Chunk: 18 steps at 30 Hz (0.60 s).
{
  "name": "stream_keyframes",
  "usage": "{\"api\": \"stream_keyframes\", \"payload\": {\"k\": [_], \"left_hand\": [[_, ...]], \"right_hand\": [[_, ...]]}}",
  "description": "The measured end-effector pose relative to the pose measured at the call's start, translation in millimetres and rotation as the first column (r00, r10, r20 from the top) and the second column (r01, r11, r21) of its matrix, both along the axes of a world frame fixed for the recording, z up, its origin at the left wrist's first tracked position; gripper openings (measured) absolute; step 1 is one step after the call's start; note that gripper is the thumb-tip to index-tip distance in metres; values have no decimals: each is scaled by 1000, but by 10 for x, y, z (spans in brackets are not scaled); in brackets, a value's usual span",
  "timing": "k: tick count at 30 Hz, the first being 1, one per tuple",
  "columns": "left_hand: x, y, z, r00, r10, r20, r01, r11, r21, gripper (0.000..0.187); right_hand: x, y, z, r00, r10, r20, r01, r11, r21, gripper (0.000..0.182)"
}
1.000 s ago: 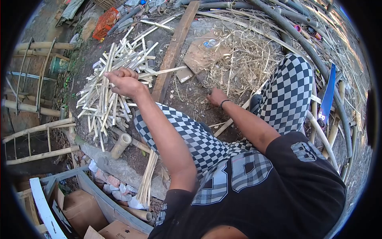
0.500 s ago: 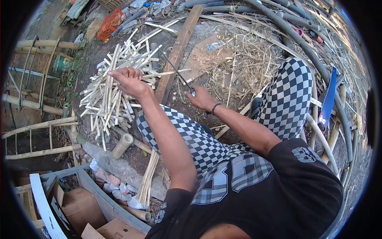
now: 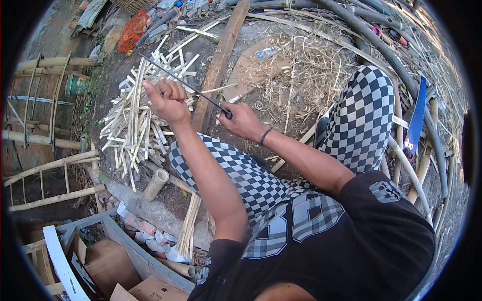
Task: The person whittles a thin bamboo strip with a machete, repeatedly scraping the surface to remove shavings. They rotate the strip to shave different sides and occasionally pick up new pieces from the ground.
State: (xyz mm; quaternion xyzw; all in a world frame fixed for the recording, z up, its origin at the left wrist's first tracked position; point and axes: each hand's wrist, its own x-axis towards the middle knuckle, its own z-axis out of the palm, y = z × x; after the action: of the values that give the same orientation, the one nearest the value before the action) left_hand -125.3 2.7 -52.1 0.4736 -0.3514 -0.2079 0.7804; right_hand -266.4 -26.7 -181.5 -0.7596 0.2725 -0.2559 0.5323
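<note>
The left hand is raised left of the plank, thumb out and fingers curled; whether it grips anything cannot be told. The right hand, apart from it at the plank's near right, closes around the black handle of a thin rod, which slants across the plank above the pile of strips. Beyond and left of the plank sits an orange crate, contents unclear. Far nearer and left, a wooden frame surrounds cardboard boxes.

Even, soft daylight with faint shadows, brighter glare at far right; strong fisheye bending, black corners
</note>
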Motion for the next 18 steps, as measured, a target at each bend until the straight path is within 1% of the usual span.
{"api": "stream_keyframes", "payload": {"k": [2, 3, 4, 5, 6, 8, 9, 10, 11, 12, 14, 15, 16, 17, 18], "left_hand": [[-29, -49, -19, 989, 149, 21, -149, 989, 16, 61], [-58, -42, -34, 988, 152, 20, -152, 988, 21, 61], [-81, -49, -32, 973, 231, 24, -232, 973, 14, 61], [-83, -73, -18, 951, 307, 28, -307, 952, 0, 60], [-75, -90, -6, 952, 303, 29, -303, 953, -3, 60], [-51, -94, 13, 905, 425, -29, -426, 901, -78, 60], [-33, -99, 36, 887, 460, -31, -461, 887, -33, 60], [-51, -117, 61, 888, 458, -36, -459, 888, -30, 60], [-70, -130, 68, 868, 495, -45, -496, 868, -20, 59], [-93, -131, 73, 844, 534, -52, -535, 845, -7, 59], [-119, -136, 62, 839, 542, -46, -542, 840, -8, 59], [-127, -137, 56, 843, 537, -29, -538, 843, -18, 59], [-128, -132, 59, 847, 531, -11, -531, 847, -31, 59], [-109, -107, 40, 852, 524, -28, -524, 850, -58, 59], [-107, -78, 30, 852, 523, -26, -524, 850, -62, 59]], "right_hand": [[46, -18, -284, 994, -89, -69, 89, 996, 2, 35], [43, -37, -483, 994, -86, -72, 87, 996, 7, 35], [49, -84, -743, 989, -101, -103, 104, 994, 19, 35], [52, -130, -780, 984, -119, -132, 124, 992, 27, 35], [76, -149, -821, 984, -123, -130, 127, 992, 25, 35], [91, -120, -639, 969, -113, -218, 129, 990, 61, 33], [88, -87, -530, 968, -115, -224, 132, 989, 64, 33], [81, -50, -358, 980, -111, -164, 113, 994, 4, 32], [87, -35, -266, 989, -100, -105, 95, 994, -57, 32], [97, -33, -229, 989, -96, -111, 90, 994, -56, 32], [129, -32, -206, 998, -48, -49, 42, 993, -113, 32], [113, -60, -309, 993, -64, -100, 55, 995, -87, 34], [102, -139, -564, 993, -59, -99, 51, 995, -85, 34], [100, -241, -897, 974, -39, -224, 35, 999, -19, 34], [90, -298, -1052, 939, -13, -345, 31, 998, 47, 34]]}}
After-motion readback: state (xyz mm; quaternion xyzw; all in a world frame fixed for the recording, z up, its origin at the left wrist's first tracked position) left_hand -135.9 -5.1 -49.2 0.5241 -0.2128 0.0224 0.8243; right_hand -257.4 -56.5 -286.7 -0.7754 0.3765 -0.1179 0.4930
